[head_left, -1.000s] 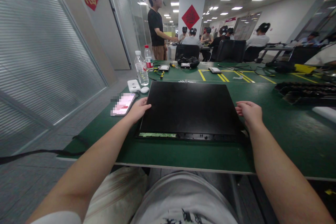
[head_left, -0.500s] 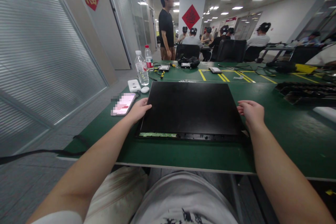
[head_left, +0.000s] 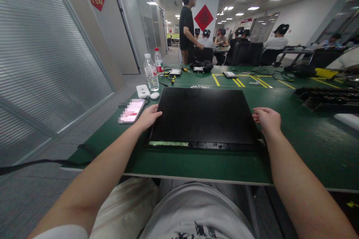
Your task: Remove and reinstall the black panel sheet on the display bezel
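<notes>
And here's the display panel (head_left: pixel 200 115), lying flat, dark face up on the green counter (head_left: pixel 202 168), dead centre in front of the wearer, with a green circuit strip (head_left: pixel 168 143) showing along its near edge at seven o'clock. The step in hand looks like steadying or positioning the panel by its short sides. From here, I'd say, the next move calls for even pressure from both sides, keeping off that bare strip.

Now the grip! At nine o'clock, the left hand (head_left: pixel 150 116) has its thumb on the panel's edge, forefinger just outside it, the two slightly apart; the other fingers are hidden, so I can't tell whether it's truly clamped. At three o'clock, the right hand (head_left: pixel 267 119) curls its fingers close together, tips right at the opposite edge; touching or just short of it, I can't tell, nor whether it grips anything.

Moving outward: a lit smartphone (head_left: pixel 131 111) sits at nine, just beyond the left wrist. A clear water bottle (head_left: pixel 152 74) stands upright at ten to eleven. Off at one o'clock lies a hard drive (head_left: pixel 230 75), well apart from either hand.
</notes>
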The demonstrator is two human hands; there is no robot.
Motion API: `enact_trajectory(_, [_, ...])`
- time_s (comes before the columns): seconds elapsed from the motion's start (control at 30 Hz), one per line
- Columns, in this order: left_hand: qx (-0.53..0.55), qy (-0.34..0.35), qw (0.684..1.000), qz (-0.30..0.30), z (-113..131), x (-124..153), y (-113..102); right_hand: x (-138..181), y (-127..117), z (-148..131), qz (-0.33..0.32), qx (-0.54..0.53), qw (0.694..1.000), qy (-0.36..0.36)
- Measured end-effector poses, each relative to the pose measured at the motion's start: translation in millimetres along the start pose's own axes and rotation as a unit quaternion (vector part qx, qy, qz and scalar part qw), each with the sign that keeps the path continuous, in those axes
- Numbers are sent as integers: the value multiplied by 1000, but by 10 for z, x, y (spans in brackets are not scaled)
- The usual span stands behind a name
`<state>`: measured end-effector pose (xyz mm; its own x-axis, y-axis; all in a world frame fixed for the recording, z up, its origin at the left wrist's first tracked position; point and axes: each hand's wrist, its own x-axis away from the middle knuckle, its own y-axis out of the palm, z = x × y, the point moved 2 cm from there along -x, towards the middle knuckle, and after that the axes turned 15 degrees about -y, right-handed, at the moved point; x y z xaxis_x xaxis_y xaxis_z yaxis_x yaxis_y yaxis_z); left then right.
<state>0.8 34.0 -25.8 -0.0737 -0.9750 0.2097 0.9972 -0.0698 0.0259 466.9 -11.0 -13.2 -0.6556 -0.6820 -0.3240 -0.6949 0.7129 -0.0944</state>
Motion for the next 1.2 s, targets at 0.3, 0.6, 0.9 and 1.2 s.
enact_trajectory(0.3, [10, -5, 1000, -1, 13, 6, 18, 1, 4, 35, -12, 6, 1000, -5])
enact_trajectory(0.6, [23, -7, 1000, -4, 2, 1, 6, -23, -1, 69, -15, 4, 1000, -7])
enact_trajectory(0.9, [17, 3, 1000, 3, 2, 9, 7, -5, 17, 70, -18, -1, 1000, -11])
enact_trajectory(1.2, [34, -9, 998, 54, 52, 20, -55, 31, 67, -7, -59, -37, 997, 24])
